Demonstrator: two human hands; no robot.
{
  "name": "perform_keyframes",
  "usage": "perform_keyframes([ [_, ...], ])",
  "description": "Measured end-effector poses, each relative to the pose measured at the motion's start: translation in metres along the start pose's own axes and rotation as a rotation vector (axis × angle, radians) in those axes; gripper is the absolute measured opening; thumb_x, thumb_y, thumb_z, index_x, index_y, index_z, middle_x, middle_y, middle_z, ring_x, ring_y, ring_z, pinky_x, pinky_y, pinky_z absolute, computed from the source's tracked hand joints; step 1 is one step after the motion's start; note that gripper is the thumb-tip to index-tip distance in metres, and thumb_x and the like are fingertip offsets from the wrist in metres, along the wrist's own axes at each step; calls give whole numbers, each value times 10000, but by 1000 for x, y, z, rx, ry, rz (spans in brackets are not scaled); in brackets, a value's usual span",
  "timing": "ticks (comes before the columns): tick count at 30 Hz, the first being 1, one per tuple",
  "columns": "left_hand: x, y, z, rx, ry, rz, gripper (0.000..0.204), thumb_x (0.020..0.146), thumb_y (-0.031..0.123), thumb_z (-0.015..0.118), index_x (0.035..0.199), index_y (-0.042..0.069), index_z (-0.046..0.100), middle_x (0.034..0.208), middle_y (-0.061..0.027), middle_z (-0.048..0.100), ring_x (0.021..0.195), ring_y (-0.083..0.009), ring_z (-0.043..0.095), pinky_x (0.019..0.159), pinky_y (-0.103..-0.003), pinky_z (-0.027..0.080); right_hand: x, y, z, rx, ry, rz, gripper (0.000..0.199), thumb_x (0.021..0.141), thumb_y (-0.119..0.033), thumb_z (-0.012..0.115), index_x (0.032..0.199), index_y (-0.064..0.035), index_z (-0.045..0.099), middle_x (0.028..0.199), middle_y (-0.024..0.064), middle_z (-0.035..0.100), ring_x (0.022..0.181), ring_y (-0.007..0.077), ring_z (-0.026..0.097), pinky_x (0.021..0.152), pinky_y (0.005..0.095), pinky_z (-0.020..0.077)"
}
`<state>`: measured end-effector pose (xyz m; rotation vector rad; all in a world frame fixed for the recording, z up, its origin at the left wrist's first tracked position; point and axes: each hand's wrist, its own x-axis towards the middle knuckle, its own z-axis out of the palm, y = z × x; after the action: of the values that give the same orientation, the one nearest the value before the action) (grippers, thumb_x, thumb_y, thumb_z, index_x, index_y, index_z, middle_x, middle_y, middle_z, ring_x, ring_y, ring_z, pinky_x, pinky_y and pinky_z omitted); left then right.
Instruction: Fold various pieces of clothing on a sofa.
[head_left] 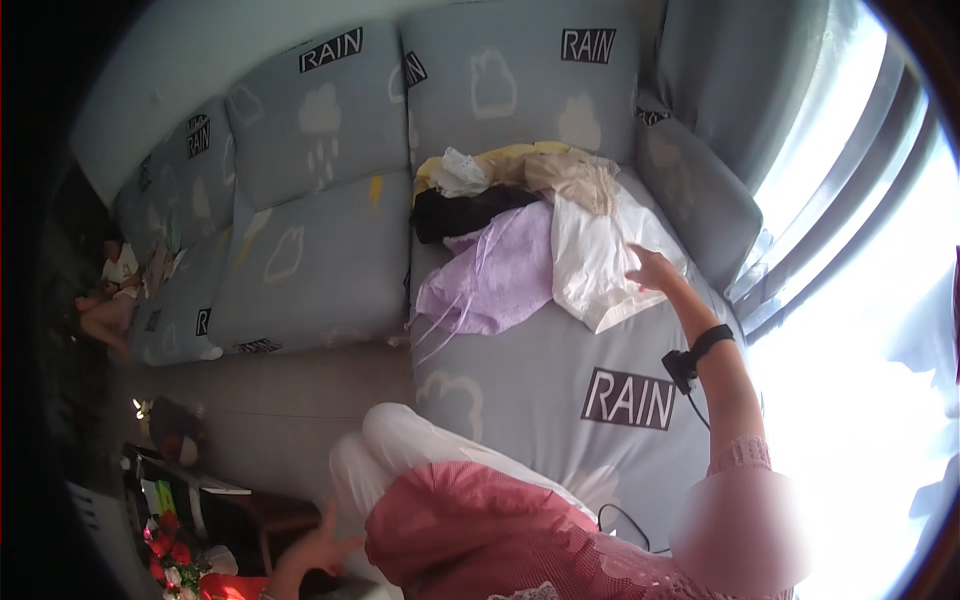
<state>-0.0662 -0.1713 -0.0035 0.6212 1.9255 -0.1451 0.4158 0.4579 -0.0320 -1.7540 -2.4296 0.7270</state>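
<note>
Grey patterned sofa [320, 215], the largest item: its right-hand seat is serving as the bearing surface, probably because that broad cushion is lying directly in front of the wearer. White cloth [583, 265], large: it is lying on that seat at the right side of a loose pile, its lower edge reaching toward the front, seemingly placed outermost for easy access. Lilac cloth [500, 270], with thin ties: it is lying just left of the white one, its ties trailing toward the seat's front edge. Black cloth [465, 212]: it is bunching behind the lilac, perhaps simply dropped there. Beige cloth [578, 180]: it is overlapping the white one's back end. Yellow cloth [515, 152]: it is showing only as a strip at the rear, the others covering the rest. Right hand [655, 270]: it is reaching over the white cloth's right part, fingers moderately parted, no clear pinch showing (whether the fingertips are pressing the fabric or hovering just above, one cannot tell). Left hand [325, 545]: it is hanging low beside the knee, well apart from the pile, fingers spreading wide and apparently holding nothing
</note>
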Motion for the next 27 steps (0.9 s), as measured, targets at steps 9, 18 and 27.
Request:
perform_keyframes([
  [9,74,-42,123,-44,781,887,539,879,230,630,1320,-35,470,852,-116,683,728,-210,658,753,-305,510,61,-80,-34,737,85,-29,820,907,-187,615,1521,-221,73,789,118,661,595,193,666,516,321,563],
  [18,63,-10,137,-966,503,171,227,844,178,649,735,-19,676,719,-5,637,690,-94,568,641,-282,461,32,-145,47,-281,526,-722,891,661,-366,799,1431,-318,354,1352,124,441,1294,357,400,1015,536,378],
  [27,41,4,107,-640,271,217,339,853,264,591,1042,-9,663,1016,-124,651,942,-232,583,871,-348,444,55,-118,95,-1191,262,-891,564,863,-347,531,1370,-531,364,1569,-65,156,1461,237,73,1058,734,163],
])
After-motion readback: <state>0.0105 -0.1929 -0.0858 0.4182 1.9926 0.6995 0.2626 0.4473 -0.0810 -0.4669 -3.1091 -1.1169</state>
